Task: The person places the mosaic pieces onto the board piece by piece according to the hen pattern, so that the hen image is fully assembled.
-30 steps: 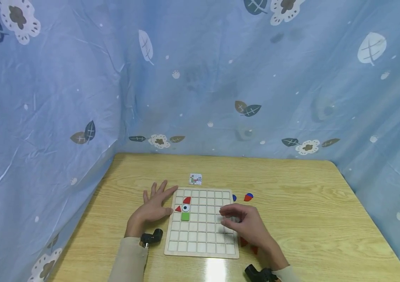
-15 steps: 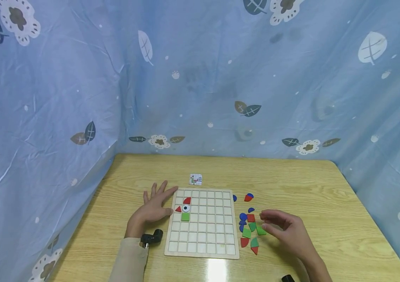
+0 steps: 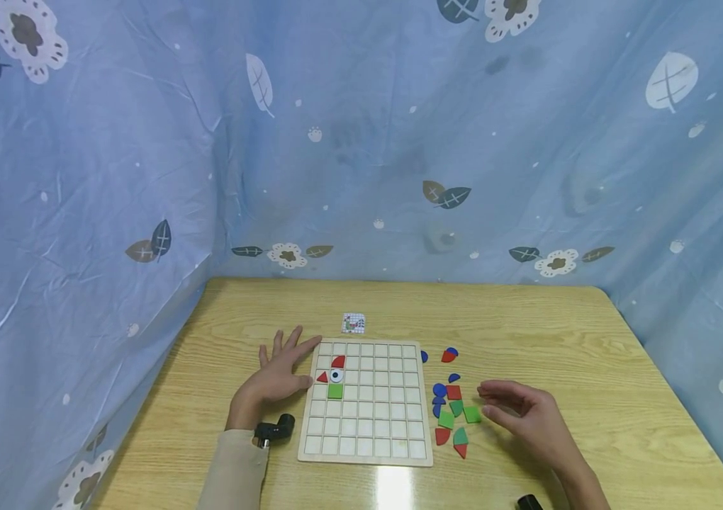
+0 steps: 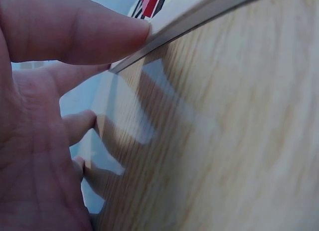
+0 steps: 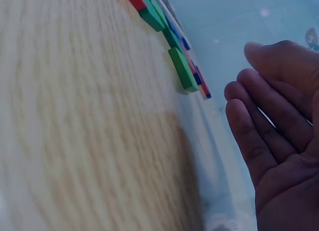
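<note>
**Wooden table, grid board and loose tiles**

Blue leaf-print cloth backs the table [image 3: 527,319]. Head view: left hand [image 3: 275,375] lies flat, fingers spread, against the grid board [image 3: 368,432] at its left edge. Right hand [image 3: 527,418] hovers relaxed and empty, just right of the loose tiles [image 3: 454,414].

Left wrist view: thumb [image 4: 75,26] touches the board's edge.

Right wrist view: fingers [image 5: 259,126] straight, near a green tile [image 5: 182,69].
</note>
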{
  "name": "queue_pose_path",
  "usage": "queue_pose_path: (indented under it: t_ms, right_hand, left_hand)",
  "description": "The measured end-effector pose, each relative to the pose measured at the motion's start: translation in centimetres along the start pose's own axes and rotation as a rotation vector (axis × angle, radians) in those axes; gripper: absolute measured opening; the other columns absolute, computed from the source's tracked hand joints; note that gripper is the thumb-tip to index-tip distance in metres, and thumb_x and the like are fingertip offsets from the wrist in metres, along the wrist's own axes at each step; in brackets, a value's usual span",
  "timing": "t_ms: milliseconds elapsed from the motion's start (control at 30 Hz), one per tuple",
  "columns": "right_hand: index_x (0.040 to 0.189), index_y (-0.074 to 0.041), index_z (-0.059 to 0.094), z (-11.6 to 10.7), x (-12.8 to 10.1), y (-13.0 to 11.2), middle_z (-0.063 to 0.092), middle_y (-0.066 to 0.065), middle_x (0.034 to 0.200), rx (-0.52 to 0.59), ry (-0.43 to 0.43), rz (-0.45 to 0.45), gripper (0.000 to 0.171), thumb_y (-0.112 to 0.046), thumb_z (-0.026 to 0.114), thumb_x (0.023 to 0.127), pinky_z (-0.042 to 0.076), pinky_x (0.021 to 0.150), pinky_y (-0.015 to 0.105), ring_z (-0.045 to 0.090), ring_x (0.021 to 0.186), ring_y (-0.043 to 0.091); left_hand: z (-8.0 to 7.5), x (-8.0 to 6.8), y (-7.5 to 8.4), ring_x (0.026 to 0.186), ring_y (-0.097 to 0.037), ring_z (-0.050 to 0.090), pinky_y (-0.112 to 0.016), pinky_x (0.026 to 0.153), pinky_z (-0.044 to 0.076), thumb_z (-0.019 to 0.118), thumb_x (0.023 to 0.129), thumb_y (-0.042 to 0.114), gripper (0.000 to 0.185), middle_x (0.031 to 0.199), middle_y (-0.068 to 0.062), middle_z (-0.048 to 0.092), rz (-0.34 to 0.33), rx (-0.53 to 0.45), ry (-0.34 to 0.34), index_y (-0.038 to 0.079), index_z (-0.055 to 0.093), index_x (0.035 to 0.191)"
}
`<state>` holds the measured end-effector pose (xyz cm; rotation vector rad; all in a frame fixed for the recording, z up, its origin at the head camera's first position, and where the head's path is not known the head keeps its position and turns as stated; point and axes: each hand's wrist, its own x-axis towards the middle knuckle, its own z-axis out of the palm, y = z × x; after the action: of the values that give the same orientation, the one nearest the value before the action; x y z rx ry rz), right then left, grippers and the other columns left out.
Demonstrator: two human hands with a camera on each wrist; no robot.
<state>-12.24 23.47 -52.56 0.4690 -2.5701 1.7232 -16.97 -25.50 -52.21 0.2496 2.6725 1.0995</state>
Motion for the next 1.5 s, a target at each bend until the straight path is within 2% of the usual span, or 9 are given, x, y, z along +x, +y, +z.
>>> queue_pose_path:
  t_ms: [267, 633, 1067, 1267, 1500]
  right_hand:
    - [0.127, -0.006, 0.078, 0.3, 0.1, 0.6, 0.082, 0.013, 0.119, -0.021, -0.045, 0.034, 0.032, -0.008, 0.084, 0.095, 0.063, 0.087, 0.02, 0.08, 0.104, 0.011]
    - [0.13, -0.013, 0.078, 0.3, 0.2, 0.6, 0.082, 0.006, 0.125, -0.065, -0.106, 0.096, 0.037, -0.014, 0.087, 0.094, 0.059, 0.094, 0.017, 0.077, 0.112, 0.006]
    - [0.125, -0.016, 0.08, 0.8, -0.2, 0.9, 0.083, 0.002, 0.12, -0.118, -0.081, 0.007, 0.039, -0.005, 0.089, 0.089, 0.059, 0.094, 0.016, 0.076, 0.111, 0.005]
    - [0.123, -0.016, 0.081, 1.0, -0.2, 1.1, 0.083, 0.002, 0.118, -0.128, -0.063, 0.001, 0.038, 0.0, 0.087, 0.089, 0.059, 0.093, 0.014, 0.076, 0.111, 0.003]
    - [0.122, -0.017, 0.081, 1.1, -0.3, 1.1, 0.084, 0.0, 0.116, -0.166, -0.039, -0.001, 0.037, -0.002, 0.087, 0.09, 0.06, 0.089, 0.016, 0.078, 0.105, 0.005]
  left_hand:
    - [0.0, 0.0, 0.1, 0.166, -0.056, -0.017, -0.082, 0.121, -0.019, 0.073, 0.086, 0.01, 0.088, 0.183, -0.024, 0.007, 0.005, 0.005, -0.001, 0.019, 0.045, 0.169]
    - [-0.1, 0.0, 0.2, 0.166, -0.056, -0.018, -0.082, 0.122, -0.02, 0.074, 0.089, 0.01, 0.086, 0.184, -0.023, 0.006, 0.003, -0.004, -0.005, 0.02, 0.045, 0.169]
    - [-0.1, -0.1, 0.2, 0.166, -0.056, -0.018, -0.082, 0.122, -0.02, 0.074, 0.088, 0.011, 0.086, 0.184, -0.022, 0.006, -0.004, -0.005, -0.005, 0.02, 0.045, 0.169]
    - [-0.1, -0.1, 0.1, 0.166, -0.056, -0.018, -0.082, 0.122, -0.02, 0.074, 0.088, 0.011, 0.086, 0.184, -0.022, 0.006, -0.005, -0.004, -0.004, 0.019, 0.046, 0.169]
    - [0.0, 0.0, 0.0, 0.166, -0.056, -0.018, -0.082, 0.121, -0.02, 0.073, 0.089, 0.011, 0.085, 0.184, -0.023, 0.006, 0.005, -0.007, -0.006, 0.019, 0.045, 0.169]
